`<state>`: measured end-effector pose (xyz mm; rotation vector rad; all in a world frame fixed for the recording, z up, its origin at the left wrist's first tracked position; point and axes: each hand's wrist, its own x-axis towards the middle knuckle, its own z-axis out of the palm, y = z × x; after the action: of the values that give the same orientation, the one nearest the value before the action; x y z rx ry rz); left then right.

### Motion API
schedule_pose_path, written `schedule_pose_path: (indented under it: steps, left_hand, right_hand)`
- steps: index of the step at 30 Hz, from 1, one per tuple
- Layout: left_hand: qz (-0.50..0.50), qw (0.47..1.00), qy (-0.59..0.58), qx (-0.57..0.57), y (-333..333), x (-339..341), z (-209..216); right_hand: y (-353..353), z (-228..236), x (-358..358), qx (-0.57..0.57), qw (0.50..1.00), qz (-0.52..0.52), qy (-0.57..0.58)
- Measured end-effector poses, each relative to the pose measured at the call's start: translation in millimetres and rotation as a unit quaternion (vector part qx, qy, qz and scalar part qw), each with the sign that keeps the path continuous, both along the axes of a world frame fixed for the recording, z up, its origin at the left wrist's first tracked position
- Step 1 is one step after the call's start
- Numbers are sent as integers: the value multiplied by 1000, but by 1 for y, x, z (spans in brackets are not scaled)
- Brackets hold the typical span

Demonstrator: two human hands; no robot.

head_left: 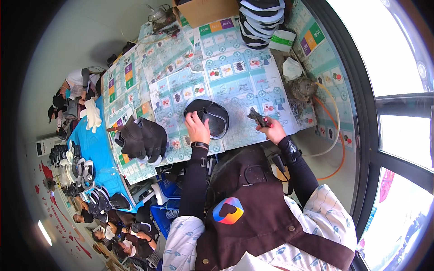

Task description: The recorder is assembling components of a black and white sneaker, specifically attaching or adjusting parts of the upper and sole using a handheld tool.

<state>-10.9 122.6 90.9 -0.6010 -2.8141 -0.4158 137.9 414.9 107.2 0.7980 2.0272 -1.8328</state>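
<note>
Printed-sheet-covered table (181, 81) supports the dark cap (218, 119) near its front edge. Left hand (197, 129) — gripping the cap's left side. Right hand (273, 132) — closed around a dark, red-handled tool (257, 117), apart from the cap.

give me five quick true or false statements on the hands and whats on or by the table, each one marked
1. The right hand holds a dark tool with red parts. True.
2. The left hand touches nothing. False: it is on a dark cap.
3. A group of dark brown caps sits to the left of the left hand. True.
4. The tall stack of black and white caps stands at the near edge of the table. False: it stands at the far side, to the right of the cardboard box.
5. An orange hose hangs on the right side of the table. True.
</note>
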Motion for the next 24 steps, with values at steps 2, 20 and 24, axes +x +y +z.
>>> schedule_pose_path:
  steps: [2, 20, 24]
  left_hand:
    - [94, 993, -64, 25, -14, -2, -17]
    - [-55, 948, -313, -33, 58, -57, 8]
    - [-62, 945, -320, -34, 75, -57, 0]
  right_hand:
    - [-3, 4, 1, -17, 1000, 2, -6]
    - [-5, 8, 8, 108, 974, 131, 152]
    - [-6, 17, 6, 176, 967, 137, 122]
